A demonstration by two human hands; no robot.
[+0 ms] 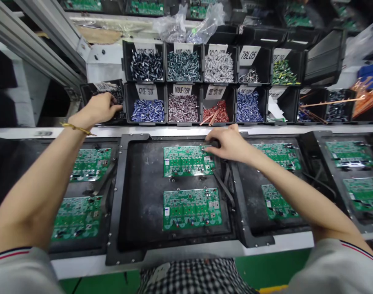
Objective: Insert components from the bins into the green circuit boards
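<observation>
The right hand [231, 143] is at the far right corner of the upper circuit board [188, 161], its thumb and forefinger apart at the tips; a dark rounded piece [216, 143] shows between them, and whether they grip it I cannot tell. That board lies below and to the left of these fingers, toward the far edge of the black pallet [140, 196] and right of its middle. The lower circuit board [192, 208] sits nearer the pallet's near edge, well apart from either hand. The left hand [99, 108] reaches into the leftmost parts bin [86, 93], beside the bin labelled 47UF/50V [146, 111]; its fingertips are hidden, so I cannot tell whether they pinch anything.
</observation>
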